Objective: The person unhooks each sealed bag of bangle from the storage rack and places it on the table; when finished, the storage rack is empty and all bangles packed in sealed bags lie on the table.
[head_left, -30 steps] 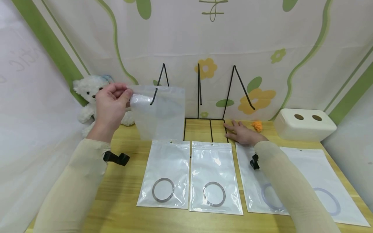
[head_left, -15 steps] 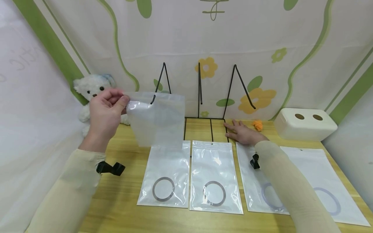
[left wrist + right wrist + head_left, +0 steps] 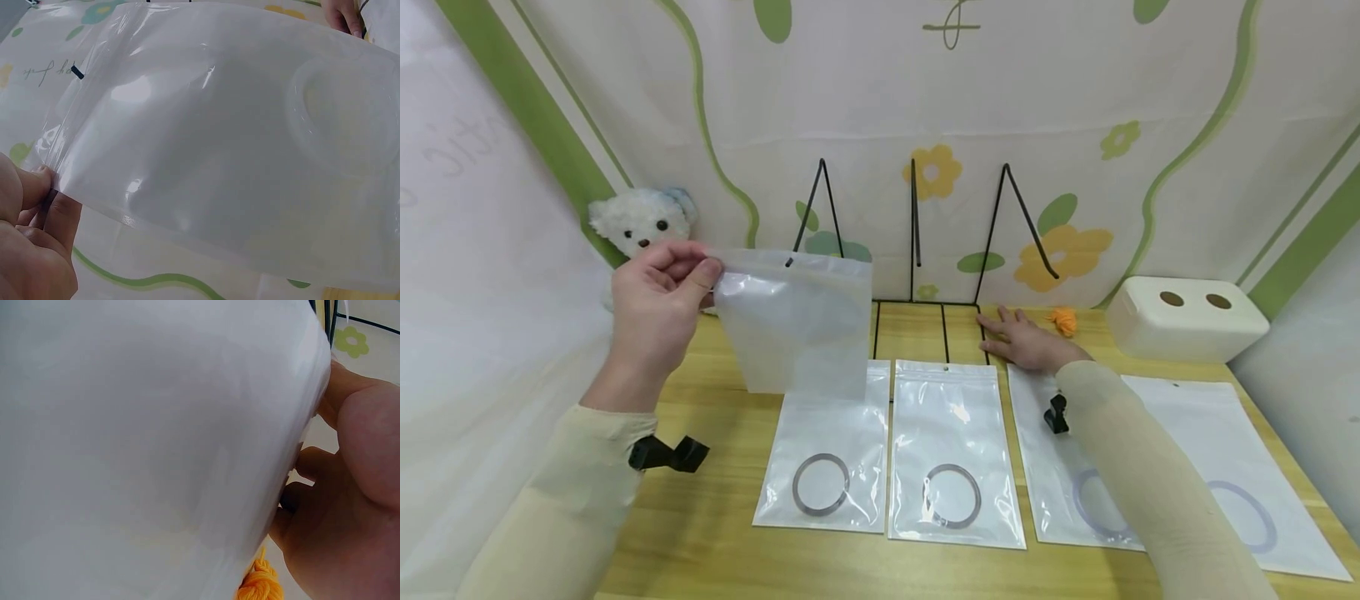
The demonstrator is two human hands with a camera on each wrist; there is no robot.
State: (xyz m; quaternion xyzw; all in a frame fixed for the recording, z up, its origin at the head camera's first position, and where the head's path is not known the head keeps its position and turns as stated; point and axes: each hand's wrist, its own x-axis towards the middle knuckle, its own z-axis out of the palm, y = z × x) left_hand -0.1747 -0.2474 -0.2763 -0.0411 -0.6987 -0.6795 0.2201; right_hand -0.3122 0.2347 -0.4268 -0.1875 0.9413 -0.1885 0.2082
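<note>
My left hand [image 3: 651,312] pinches the upper left corner of a translucent zip bag [image 3: 797,329], thumb against fingers. A bangle-like ring [image 3: 295,106] shows inside that bag in the left wrist view. The tip of the left hook [image 3: 789,262] pokes out through the bag's top edge, and the bag hangs in front of the black wire rack [image 3: 944,333]. On the right side of the rack's base, my right hand [image 3: 1024,343] rests with fingers spread. In the right wrist view, a white bag [image 3: 156,437] hides part of that hand.
Several white bags with rings lie in a row in front, among them a left one [image 3: 831,429], a middle one [image 3: 951,417] and a far right one [image 3: 1202,442]. A teddy bear [image 3: 643,221], orange yarn [image 3: 1063,322] and a white two-holed box [image 3: 1187,329] stand behind.
My left hand has moved down and to the left with the bag, whose top edge has slid down to near the hook's tip. The right hand stays on the rack's base.
</note>
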